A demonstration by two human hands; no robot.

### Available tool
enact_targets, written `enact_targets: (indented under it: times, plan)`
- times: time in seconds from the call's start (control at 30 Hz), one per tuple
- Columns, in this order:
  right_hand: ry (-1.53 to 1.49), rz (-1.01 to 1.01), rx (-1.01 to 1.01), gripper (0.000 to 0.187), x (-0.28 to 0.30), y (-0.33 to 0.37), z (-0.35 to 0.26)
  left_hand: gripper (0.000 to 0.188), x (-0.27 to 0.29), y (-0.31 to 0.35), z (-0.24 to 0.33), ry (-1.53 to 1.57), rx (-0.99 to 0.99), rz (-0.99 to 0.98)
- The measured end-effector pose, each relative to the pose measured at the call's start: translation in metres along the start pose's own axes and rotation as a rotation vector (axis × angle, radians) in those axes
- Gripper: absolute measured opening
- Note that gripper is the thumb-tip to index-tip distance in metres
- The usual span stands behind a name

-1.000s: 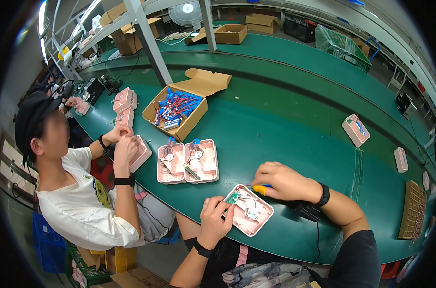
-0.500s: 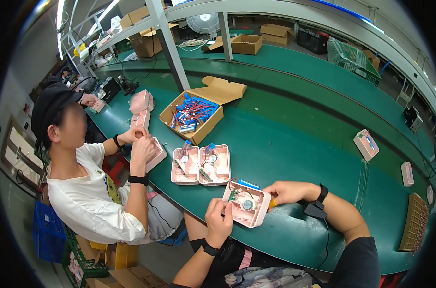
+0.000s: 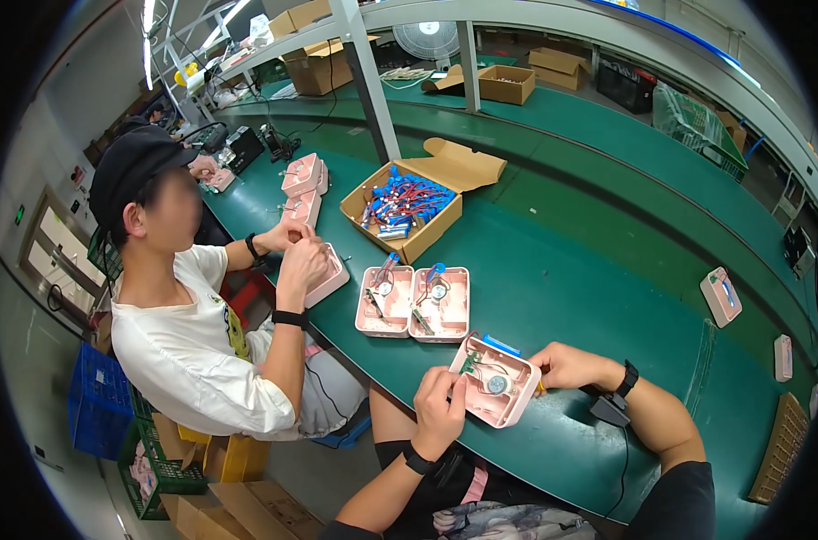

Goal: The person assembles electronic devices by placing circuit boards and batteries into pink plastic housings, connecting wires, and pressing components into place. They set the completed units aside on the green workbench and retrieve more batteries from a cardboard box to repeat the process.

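Note:
A pink open plastic housing is tilted at the table's near edge. Inside it sit a round metal part, a small green circuit board and thin wires. Its near left wall is pinched between the thumb and fingers of my left hand. My right hand is closed at the housing's right side, around a small yellow thing that its fingers mostly hide. Against the far wall of the housing is a blue cylindrical battery.
Two more pink housings with wired parts stand side by side to the left. Beyond them is a cardboard box of blue batteries. At left, a co-worker's hands work over another housing. Pink pieces and a brown tray lie at right.
The whole view has shifted, so the scene sits farther right in the picture. Both my hands keep about the same hold on the pink housing.

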State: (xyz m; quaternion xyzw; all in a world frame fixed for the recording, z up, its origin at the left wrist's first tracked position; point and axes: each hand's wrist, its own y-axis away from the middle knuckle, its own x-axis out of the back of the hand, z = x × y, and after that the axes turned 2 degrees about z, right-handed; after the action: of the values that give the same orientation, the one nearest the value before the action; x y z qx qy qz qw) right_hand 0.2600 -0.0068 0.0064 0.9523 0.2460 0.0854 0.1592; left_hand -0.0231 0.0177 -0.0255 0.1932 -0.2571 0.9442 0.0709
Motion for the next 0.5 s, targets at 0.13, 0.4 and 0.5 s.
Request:
enact_targets:
  times: [0.13, 0.4, 0.5]
  plan:
    - [0.042, -0.097, -0.027, 0.018, 0.004, 0.002, -0.006, 0.009, 0.003, 0.001, 0.001, -0.057, -0.038, 0.005]
    - [0.29, -0.218, -0.118, 0.016, 0.015, 0.003, -0.01, 0.007, 0.0, -0.004, 0.001, -0.112, -0.134, -0.012]
    - [0.374, -0.223, -0.065, 0.018, 0.013, 0.008, -0.015, 0.006, 0.002, -0.002, 0.002, -0.084, -0.157, -0.035]
